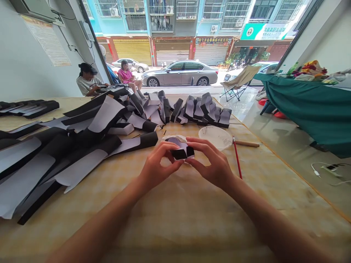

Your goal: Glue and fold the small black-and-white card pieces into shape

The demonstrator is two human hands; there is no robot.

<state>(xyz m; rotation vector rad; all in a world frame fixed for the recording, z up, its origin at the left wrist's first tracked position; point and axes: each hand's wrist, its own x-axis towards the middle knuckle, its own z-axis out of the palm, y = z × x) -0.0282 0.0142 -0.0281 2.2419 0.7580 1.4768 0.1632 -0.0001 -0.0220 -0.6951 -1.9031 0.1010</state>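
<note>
Hands, two, bare, head view: left hand point(157, 164) and right hand point(216, 164), brought close together, each pinching one end of the same item between thumb and fingers.

Item held: one small folded piece point(180, 154), black and white, at the middle of the work table point(175, 219) (whether it touches the tabletop cannot be told). Behind it, a pale round object, mostly hidden by the fingers.

Right of the piece: one white disc point(215, 137), flat, dark specks on its surface. Just beside the disc: one wooden-handled tool point(248, 144), handle pointing right, and one red rod point(237, 159), its near end close to the right forearm.

Left side of table: long black-and-white strips point(106, 113), many, overlapping in a loose heap. Far left: a further stack of strips point(41, 107), neatly overlapped.

Beyond the hands: folded blocks point(192, 108), black and white, crowded in an uneven row.

Past the table: two seated persons (one in a pink top point(126, 76)), a beige folding chair point(241, 81), a silver car point(181, 73) outside.
</note>
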